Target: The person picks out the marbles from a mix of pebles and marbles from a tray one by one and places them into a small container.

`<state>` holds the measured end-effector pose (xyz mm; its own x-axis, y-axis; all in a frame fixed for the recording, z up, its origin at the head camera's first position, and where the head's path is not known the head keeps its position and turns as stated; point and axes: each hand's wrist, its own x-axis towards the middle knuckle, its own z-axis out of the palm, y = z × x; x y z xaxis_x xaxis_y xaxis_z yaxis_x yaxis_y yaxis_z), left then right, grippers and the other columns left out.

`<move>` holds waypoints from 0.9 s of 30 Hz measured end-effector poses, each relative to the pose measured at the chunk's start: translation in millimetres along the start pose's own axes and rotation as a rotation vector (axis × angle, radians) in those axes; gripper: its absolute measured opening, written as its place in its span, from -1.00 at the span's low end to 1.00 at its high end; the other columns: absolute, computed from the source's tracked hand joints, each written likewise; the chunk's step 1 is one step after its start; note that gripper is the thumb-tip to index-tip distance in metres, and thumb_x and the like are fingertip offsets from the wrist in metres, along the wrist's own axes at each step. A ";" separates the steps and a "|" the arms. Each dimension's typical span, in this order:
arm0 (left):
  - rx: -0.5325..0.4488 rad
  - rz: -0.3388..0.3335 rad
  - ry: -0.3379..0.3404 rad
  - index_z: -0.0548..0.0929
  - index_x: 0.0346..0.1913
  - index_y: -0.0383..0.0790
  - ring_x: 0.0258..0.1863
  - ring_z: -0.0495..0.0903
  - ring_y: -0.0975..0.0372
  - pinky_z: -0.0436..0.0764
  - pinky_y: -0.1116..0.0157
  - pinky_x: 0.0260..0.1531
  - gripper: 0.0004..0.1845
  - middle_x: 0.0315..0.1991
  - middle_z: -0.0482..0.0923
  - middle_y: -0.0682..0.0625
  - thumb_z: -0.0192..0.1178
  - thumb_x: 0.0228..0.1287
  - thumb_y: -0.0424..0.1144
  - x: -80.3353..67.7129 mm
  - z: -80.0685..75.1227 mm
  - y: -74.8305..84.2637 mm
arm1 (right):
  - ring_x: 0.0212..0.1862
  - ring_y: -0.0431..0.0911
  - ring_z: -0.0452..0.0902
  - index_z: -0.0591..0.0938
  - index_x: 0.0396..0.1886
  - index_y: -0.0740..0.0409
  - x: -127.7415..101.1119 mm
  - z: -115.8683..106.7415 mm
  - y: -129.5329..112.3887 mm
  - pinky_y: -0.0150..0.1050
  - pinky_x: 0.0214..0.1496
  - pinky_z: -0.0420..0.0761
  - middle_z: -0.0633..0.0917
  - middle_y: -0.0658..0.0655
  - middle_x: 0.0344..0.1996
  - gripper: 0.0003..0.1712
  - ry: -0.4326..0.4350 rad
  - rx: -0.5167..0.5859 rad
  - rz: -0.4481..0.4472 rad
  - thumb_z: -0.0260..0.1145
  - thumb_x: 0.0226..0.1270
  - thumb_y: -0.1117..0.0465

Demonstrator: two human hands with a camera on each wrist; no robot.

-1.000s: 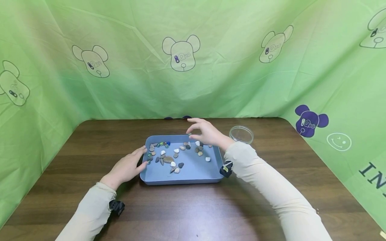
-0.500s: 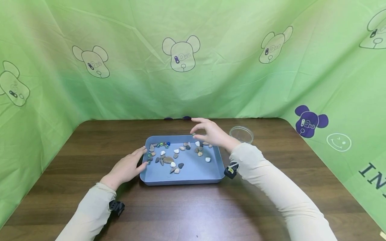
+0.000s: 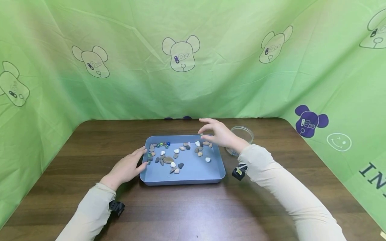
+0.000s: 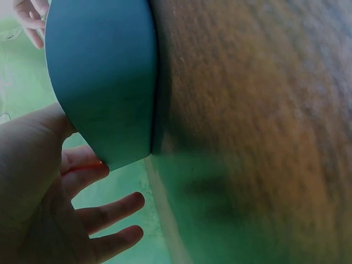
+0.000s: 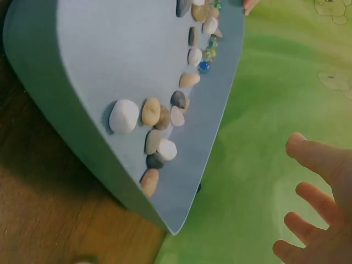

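Note:
A shallow blue tray (image 3: pixel 193 172) holds several pebbles (image 3: pixel 168 160) in white, grey and tan. Small glass marbles (image 3: pixel 161 144) lie along its far left side, blue and green among them. My left hand (image 3: pixel 126 168) grips the tray's left edge, the thumb over the rim, as the left wrist view shows. Above the tray's far right rim, my right hand (image 3: pixel 222 134) pinches a small greenish glass marble (image 3: pixel 201 134) between thumb and index finger. That marble is hidden in the right wrist view, where the other fingers (image 5: pixel 305 225) are spread.
A clear round jar (image 3: pixel 248 132) stands right of the tray, partly hidden by my right hand and wrist. Brown wood-grain table (image 3: pixel 181 214) surrounds the tray. Green printed cloth (image 3: pixel 120 97) hangs behind and at both sides.
My right hand has moved right along the far rim toward the jar, carrying the marble. More of the tray's right side and the jar's lower part show. The left hand stays put.

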<state>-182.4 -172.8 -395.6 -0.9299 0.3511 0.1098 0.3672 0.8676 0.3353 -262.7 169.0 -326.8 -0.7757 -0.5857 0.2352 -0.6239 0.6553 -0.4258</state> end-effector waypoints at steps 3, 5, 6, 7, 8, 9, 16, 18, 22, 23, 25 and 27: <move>-0.001 -0.003 -0.001 0.36 0.27 -0.39 0.25 0.39 -0.14 0.39 -0.06 0.21 -0.44 0.36 0.26 -0.27 0.05 0.31 -0.12 -0.2 0.3 -0.1 | 0.36 0.22 0.22 0.69 -0.17 0.16 -2.8 -1.9 3.4 0.14 0.37 0.24 0.35 0.25 0.34 -0.80 0.007 0.010 0.016 0.32 0.19 0.25; -0.004 -0.003 0.000 0.36 0.27 -0.40 0.25 0.38 -0.14 0.39 -0.06 0.21 -0.44 0.36 0.26 -0.27 0.05 0.31 -0.12 -0.4 0.3 0.0 | 0.37 0.21 0.22 0.69 -0.17 0.15 -4.8 -3.2 5.2 0.13 0.38 0.23 0.35 0.24 0.34 -0.79 0.010 0.011 0.024 0.32 0.19 0.25; -0.005 -0.002 0.001 0.36 0.27 -0.40 0.25 0.38 -0.14 0.39 -0.06 0.21 -0.44 0.35 0.26 -0.27 0.05 0.31 -0.13 -0.5 0.3 0.0 | 0.36 0.22 0.22 0.69 -0.17 0.15 -5.6 -4.0 6.0 0.14 0.38 0.22 0.35 0.25 0.34 -0.79 0.012 0.008 0.024 0.32 0.19 0.25; -0.005 -0.001 0.002 0.36 0.27 -0.40 0.25 0.38 -0.13 0.39 -0.05 0.21 -0.44 0.35 0.26 -0.27 0.05 0.31 -0.13 -0.6 0.2 0.1 | 0.37 0.22 0.22 0.69 -0.17 0.14 -6.6 -4.8 6.6 0.14 0.38 0.22 0.35 0.25 0.34 -0.80 0.013 0.010 0.029 0.32 0.19 0.24; -0.007 0.000 0.002 0.36 0.27 -0.40 0.25 0.38 -0.13 0.40 -0.05 0.21 -0.44 0.35 0.26 -0.27 0.06 0.31 -0.13 -0.6 0.1 0.3 | 0.37 0.21 0.22 0.69 -0.17 0.14 -7.7 -5.7 7.1 0.13 0.38 0.21 0.35 0.25 0.33 -0.80 0.014 0.014 0.033 0.32 0.19 0.24; -0.007 0.001 0.002 0.36 0.27 -0.40 0.25 0.39 -0.13 0.40 -0.05 0.21 -0.44 0.35 0.26 -0.27 0.06 0.31 -0.13 -0.6 0.0 0.4 | 0.37 0.21 0.22 0.69 -0.17 0.14 -8.6 -6.6 7.5 0.13 0.39 0.21 0.36 0.25 0.33 -0.80 0.015 0.014 0.035 0.32 0.19 0.24; -0.007 0.000 0.002 0.36 0.27 -0.40 0.25 0.39 -0.13 0.40 -0.04 0.21 -0.44 0.35 0.26 -0.27 0.06 0.31 -0.13 -0.4 0.0 0.6 | 0.36 0.23 0.21 0.69 -0.17 0.15 -15.2 -11.0 11.5 0.15 0.39 0.20 0.35 0.27 0.33 -0.80 0.024 0.008 0.044 0.31 0.20 0.25; -0.007 0.001 0.002 0.36 0.27 -0.40 0.26 0.38 -0.12 0.39 -0.04 0.22 -0.44 0.35 0.26 -0.27 0.06 0.30 -0.13 -0.3 -0.2 0.6 | 0.36 0.24 0.22 0.69 -0.17 0.16 -17.2 -12.2 12.8 0.15 0.38 0.20 0.35 0.27 0.33 -0.80 0.032 0.007 0.047 0.31 0.20 0.25; -0.010 0.001 0.000 0.35 0.27 -0.41 0.27 0.37 -0.12 0.39 -0.04 0.22 -0.44 0.35 0.26 -0.28 0.06 0.31 -0.13 -0.5 -0.6 0.9 | 0.34 0.25 0.24 0.69 -0.19 0.15 -21.0 -14.4 15.9 0.15 0.37 0.22 0.37 0.29 0.31 -0.81 0.056 0.010 0.046 0.32 0.18 0.27; -0.011 0.000 0.000 0.35 0.27 -0.41 0.27 0.37 -0.12 0.39 -0.04 0.22 -0.44 0.35 0.26 -0.28 0.06 0.31 -0.13 -0.5 -0.7 1.0 | 0.34 0.25 0.25 0.69 -0.20 0.16 -21.9 -15.1 17.0 0.15 0.37 0.23 0.37 0.30 0.31 -0.81 0.062 0.009 0.042 0.32 0.17 0.28; -0.011 0.000 -0.002 0.35 0.28 -0.41 0.27 0.37 -0.12 0.38 -0.04 0.22 -0.43 0.35 0.26 -0.28 0.06 0.31 -0.13 -0.5 -0.9 1.0 | 0.33 0.25 0.25 0.69 -0.19 0.16 -23.2 -16.4 19.1 0.14 0.37 0.23 0.38 0.30 0.31 -0.80 0.067 0.008 0.043 0.33 0.16 0.29; -0.010 0.002 -0.002 0.35 0.28 -0.41 0.27 0.37 -0.13 0.38 -0.04 0.22 -0.43 0.35 0.26 -0.28 0.06 0.31 -0.13 -0.3 -1.0 0.8 | 0.33 0.24 0.26 0.69 -0.18 0.17 -24.3 -17.9 20.9 0.14 0.36 0.24 0.38 0.30 0.31 -0.80 0.069 0.007 0.046 0.33 0.16 0.29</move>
<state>-181.8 -172.6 -394.5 -0.9290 0.3537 0.1085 0.3689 0.8632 0.3446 -258.6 205.5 -325.9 -0.8082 -0.5210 0.2746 -0.5872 0.6773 -0.4432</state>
